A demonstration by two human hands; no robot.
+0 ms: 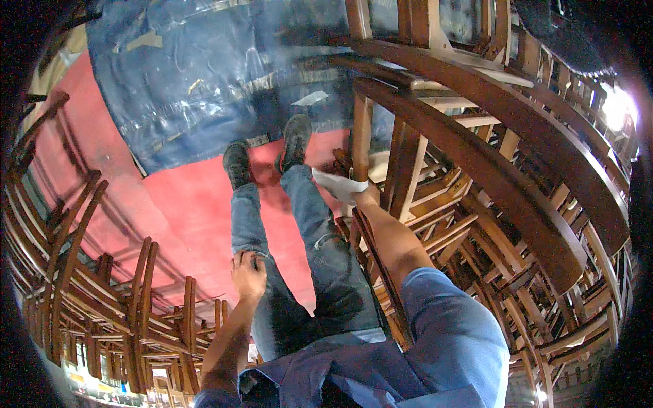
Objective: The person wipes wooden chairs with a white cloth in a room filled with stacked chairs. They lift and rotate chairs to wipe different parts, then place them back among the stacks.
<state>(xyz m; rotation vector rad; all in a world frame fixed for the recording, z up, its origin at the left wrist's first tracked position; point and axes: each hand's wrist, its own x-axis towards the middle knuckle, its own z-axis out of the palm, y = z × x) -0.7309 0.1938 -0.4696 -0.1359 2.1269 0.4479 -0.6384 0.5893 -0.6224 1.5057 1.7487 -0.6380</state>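
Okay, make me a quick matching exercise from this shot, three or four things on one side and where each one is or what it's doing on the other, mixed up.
Things:
1. left hand
2. right hand
3. white cloth
4. blue tarp

Places or states:
A. spread on the red floor ahead of the shoes
B. resting on the jeans at the thigh
C. pressed against a wooden chair leg
D. gripping the cloth

Pairs: 1-B, 2-D, 3-C, 4-A

The scene is lit evenly and fairly brightly by daylight. A blown-out glare patch (617,105) is seen at the upper right rim. Straight chair rails (517,183) are bent strongly by fisheye distortion, corners are vignetted black, and the edges are slightly softened.
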